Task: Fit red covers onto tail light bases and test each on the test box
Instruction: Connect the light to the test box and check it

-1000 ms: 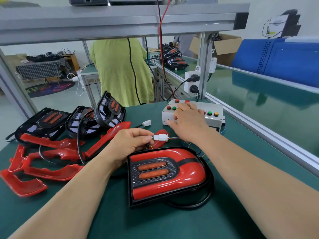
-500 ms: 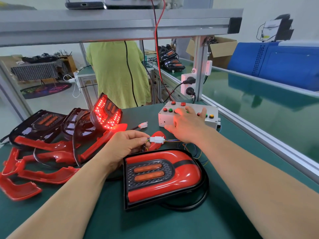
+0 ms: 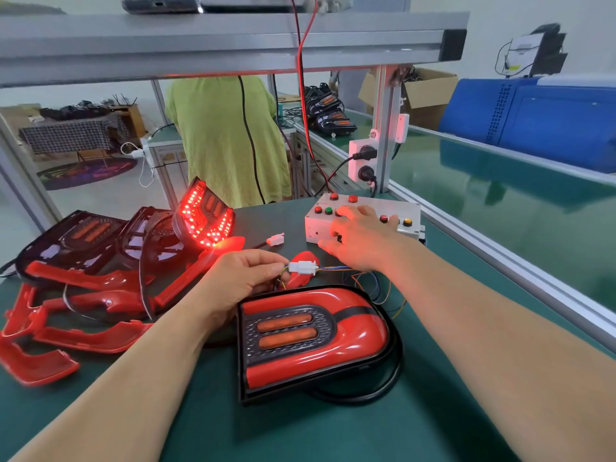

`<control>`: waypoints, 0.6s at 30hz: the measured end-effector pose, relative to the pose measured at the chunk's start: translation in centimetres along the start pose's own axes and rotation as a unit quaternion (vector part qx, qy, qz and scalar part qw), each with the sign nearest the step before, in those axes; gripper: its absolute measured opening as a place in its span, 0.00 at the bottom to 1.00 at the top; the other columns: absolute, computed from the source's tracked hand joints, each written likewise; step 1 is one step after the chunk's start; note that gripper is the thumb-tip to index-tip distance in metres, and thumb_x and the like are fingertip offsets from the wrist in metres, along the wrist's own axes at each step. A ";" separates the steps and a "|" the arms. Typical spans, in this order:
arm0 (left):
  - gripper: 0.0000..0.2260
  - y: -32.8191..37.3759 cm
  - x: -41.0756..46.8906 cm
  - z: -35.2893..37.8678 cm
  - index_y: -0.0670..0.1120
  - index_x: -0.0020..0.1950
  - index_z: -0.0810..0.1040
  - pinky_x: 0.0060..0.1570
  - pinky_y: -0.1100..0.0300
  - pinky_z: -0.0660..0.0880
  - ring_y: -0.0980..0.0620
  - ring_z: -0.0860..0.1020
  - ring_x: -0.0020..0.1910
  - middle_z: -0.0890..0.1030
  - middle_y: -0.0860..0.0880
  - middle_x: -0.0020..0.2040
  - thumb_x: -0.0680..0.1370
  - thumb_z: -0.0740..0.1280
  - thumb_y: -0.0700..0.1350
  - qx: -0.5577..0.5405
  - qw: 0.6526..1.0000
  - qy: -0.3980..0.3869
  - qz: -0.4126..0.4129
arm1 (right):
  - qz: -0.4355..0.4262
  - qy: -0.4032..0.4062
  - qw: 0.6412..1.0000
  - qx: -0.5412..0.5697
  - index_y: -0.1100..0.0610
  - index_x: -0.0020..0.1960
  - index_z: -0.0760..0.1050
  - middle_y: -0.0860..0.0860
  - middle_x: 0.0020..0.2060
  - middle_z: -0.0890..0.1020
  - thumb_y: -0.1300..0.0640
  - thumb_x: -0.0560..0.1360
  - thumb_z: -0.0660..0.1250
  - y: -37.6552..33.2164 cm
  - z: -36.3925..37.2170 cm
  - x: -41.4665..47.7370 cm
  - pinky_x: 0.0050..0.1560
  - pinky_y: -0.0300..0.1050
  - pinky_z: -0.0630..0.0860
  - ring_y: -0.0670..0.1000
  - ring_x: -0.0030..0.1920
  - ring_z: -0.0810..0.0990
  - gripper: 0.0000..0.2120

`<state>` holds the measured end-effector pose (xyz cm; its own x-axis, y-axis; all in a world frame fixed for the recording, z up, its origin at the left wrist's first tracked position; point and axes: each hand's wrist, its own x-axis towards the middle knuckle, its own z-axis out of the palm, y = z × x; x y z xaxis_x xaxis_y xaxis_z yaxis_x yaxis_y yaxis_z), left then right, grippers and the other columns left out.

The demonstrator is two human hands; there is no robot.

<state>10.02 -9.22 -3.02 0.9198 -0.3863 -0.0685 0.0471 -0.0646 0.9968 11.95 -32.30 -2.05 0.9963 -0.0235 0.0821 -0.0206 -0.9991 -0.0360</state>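
A tail light with its red cover fitted (image 3: 313,338) lies on the green table in front of me. My left hand (image 3: 243,278) pinches the white connector (image 3: 302,266) where coloured wires run toward the white test box (image 3: 363,218). My right hand (image 3: 358,240) lies on the box with its fingers spread over the buttons. Behind my left hand a bare tail light base (image 3: 205,216) leans upright with its red LEDs lit. Several loose red covers (image 3: 86,335) lie at the left, with dark bases (image 3: 76,238) behind them.
A loose white plug (image 3: 276,240) lies left of the box. A socket block (image 3: 363,163) hangs on the aluminium post behind it. A person in a green shirt (image 3: 226,141) stands beyond the table. The conveyor rail (image 3: 500,258) runs along the right.
The leaning bare base was dark a second ago and now glows red. My right hand has stayed on the test box, and my left hand keeps its pinch on the connector.
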 end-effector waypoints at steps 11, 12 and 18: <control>0.05 0.1 -0.1 0.1 0.41 0.47 0.83 0.36 0.66 0.79 0.54 0.84 0.38 0.85 0.44 0.39 0.78 0.67 0.35 -0.003 1.000 0.002 -0.001 | -0.006 -0.010 1.000 0.017 0.42 0.72 0.67 0.45 0.79 0.52 0.36 0.80 0.51 0.4 -0.1 0.5 0.66 0.79 0.52 0.53 0.79 0.41 0.24; 0.05 0.1 -0.1 0.1 0.41 0.47 0.83 0.37 0.66 0.79 0.54 0.84 0.38 0.85 0.44 0.39 0.78 0.67 0.35 -0.003 1.000 0.002 -0.002 | -0.006 -0.012 1.000 0.016 0.42 0.72 0.67 0.44 0.79 0.52 0.36 0.80 0.50 0.4 0.0 0.5 0.66 0.80 0.52 0.53 0.79 0.41 0.24; 0.06 0.0 -0.1 0.0 0.42 0.46 0.83 0.37 0.65 0.80 0.54 0.84 0.38 0.85 0.44 0.39 0.78 0.67 0.35 -0.006 1.000 -0.001 0.002 | -0.004 -0.021 1.000 0.007 0.43 0.73 0.65 0.44 0.79 0.52 0.35 0.80 0.50 0.3 0.2 0.6 0.65 0.80 0.50 0.54 0.79 0.40 0.25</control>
<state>9.96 -9.20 -3.04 0.9195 -0.3877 -0.0647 0.0485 -0.0515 0.9975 12.60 -32.61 -2.22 0.9991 -0.0128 0.0401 -0.0108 -0.9987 -0.0497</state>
